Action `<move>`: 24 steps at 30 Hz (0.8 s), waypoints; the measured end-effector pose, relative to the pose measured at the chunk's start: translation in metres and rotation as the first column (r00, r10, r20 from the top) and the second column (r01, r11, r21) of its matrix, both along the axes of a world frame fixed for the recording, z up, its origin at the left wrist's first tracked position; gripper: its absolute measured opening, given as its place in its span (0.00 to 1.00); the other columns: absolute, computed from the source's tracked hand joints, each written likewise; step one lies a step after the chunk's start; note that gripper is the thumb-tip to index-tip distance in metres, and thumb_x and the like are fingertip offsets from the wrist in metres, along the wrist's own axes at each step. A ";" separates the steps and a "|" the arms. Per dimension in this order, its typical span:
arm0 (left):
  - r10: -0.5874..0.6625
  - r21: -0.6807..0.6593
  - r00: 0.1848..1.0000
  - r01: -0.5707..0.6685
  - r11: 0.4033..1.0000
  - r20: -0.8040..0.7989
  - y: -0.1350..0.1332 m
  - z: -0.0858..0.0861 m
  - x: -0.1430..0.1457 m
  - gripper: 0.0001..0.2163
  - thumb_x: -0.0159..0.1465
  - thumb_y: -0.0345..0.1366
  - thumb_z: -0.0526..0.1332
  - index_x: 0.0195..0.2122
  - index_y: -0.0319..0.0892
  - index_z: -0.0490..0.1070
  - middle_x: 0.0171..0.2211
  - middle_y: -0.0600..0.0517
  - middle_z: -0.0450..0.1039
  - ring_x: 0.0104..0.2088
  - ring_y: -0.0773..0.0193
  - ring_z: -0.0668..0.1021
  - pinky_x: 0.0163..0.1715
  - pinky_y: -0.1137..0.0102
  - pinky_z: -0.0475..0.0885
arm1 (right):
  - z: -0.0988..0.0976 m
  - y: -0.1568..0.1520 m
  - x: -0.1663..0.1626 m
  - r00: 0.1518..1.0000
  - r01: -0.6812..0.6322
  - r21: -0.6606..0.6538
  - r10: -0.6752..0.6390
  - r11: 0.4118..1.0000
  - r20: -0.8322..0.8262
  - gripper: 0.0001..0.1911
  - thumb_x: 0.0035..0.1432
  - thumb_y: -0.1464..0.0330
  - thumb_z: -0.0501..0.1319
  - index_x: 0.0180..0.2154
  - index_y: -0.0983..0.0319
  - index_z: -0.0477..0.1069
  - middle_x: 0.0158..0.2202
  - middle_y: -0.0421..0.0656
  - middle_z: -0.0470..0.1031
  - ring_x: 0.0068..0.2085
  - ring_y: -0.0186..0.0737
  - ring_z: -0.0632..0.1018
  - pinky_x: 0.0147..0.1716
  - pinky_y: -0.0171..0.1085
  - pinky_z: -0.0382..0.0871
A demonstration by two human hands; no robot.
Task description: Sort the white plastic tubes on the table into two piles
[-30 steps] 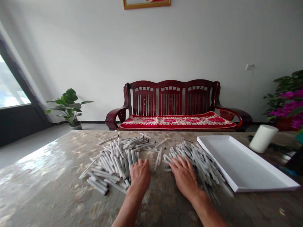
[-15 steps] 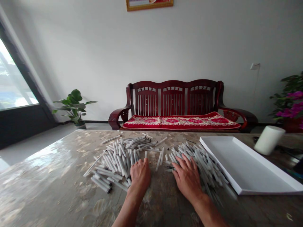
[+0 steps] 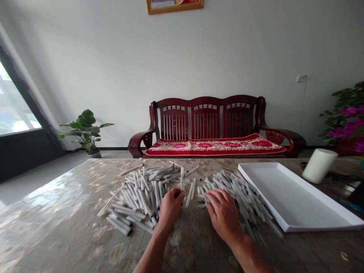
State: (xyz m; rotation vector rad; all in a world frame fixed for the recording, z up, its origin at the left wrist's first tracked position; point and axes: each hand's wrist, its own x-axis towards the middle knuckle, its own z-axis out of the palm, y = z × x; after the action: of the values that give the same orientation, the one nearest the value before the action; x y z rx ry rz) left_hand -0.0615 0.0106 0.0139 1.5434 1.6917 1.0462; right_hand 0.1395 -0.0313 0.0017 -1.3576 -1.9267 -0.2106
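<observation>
My left hand (image 3: 171,204) pinches a white pen barrel (image 3: 182,178) that points upward from the fingertips. Beside this hand lies a loose heap of white pen barrels (image 3: 139,193), several with black ends. My right hand (image 3: 223,212) rests at the near left side of a second heap, made of greyish, translucent pen tubes (image 3: 236,185). Its thumb and fingers are drawn together around the end of a tube at that edge; the fingertips partly hide it. Two separate pale tubes (image 3: 190,192) lie between the heaps.
A shallow white box tray (image 3: 295,197) stands right of the heaps, with a white cylindrical roll (image 3: 320,166) behind it. The table (image 3: 71,227) has a glossy patterned cover. Beyond its far edge are a red wooden bench (image 3: 206,117) and a potted plant (image 3: 88,132).
My left hand has lifted the pen barrel slightly upward and to the right. The spread fingers of my right hand have drawn together at the right heap. The view has shifted slightly.
</observation>
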 end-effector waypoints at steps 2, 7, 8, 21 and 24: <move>-0.043 0.006 0.923 0.044 0.999 0.384 0.000 -0.002 0.012 0.10 0.57 0.43 0.62 0.28 0.41 0.73 0.26 0.51 0.76 0.25 0.65 0.75 0.25 0.74 0.64 | 0.003 -0.001 0.000 0.998 -0.017 -0.019 0.016 1.000 -0.056 0.13 0.66 0.69 0.53 0.45 0.58 0.76 0.42 0.45 0.79 0.46 0.43 0.76 0.50 0.43 0.65; -0.059 -0.034 0.601 0.142 0.989 0.797 -0.011 0.001 0.043 0.19 0.45 0.46 0.73 0.31 0.40 0.73 0.31 0.50 0.79 0.25 0.71 0.74 0.24 0.77 0.65 | 0.007 -0.004 -0.001 0.985 -0.058 -0.128 0.036 0.990 -0.170 0.18 0.69 0.65 0.48 0.36 0.59 0.76 0.34 0.44 0.79 0.38 0.41 0.76 0.40 0.37 0.64; -0.059 -0.045 0.562 0.168 0.985 0.825 -0.014 0.001 0.047 0.20 0.44 0.46 0.75 0.31 0.39 0.73 0.32 0.50 0.79 0.25 0.71 0.74 0.24 0.77 0.66 | 0.007 -0.004 -0.001 0.982 -0.065 -0.150 0.036 0.987 -0.187 0.19 0.70 0.64 0.48 0.34 0.60 0.75 0.33 0.44 0.78 0.37 0.41 0.76 0.39 0.36 0.63; 0.022 -0.079 0.501 0.092 0.993 0.865 -0.013 -0.003 0.050 0.25 0.37 0.51 0.77 0.28 0.37 0.74 0.22 0.55 0.72 0.23 0.70 0.75 0.23 0.78 0.68 | 0.001 0.005 0.007 0.965 -0.089 -0.009 0.084 0.996 -0.247 0.16 0.66 0.64 0.55 0.30 0.60 0.76 0.28 0.44 0.77 0.33 0.40 0.76 0.36 0.36 0.66; 0.053 -0.105 0.501 0.076 0.992 0.864 -0.012 -0.006 0.053 0.25 0.37 0.52 0.77 0.25 0.37 0.73 0.20 0.55 0.72 0.22 0.70 0.74 0.20 0.78 0.66 | 0.006 0.003 0.010 0.988 -0.068 0.102 0.081 0.992 -0.135 0.12 0.66 0.67 0.57 0.34 0.59 0.78 0.30 0.44 0.78 0.35 0.42 0.76 0.41 0.38 0.66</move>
State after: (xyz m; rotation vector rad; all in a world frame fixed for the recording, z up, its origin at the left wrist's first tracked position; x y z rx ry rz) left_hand -0.0090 -0.0016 0.0080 0.6676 0.9658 1.3537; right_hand 0.1499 -0.0279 0.0073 -1.2023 -1.8239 -0.1664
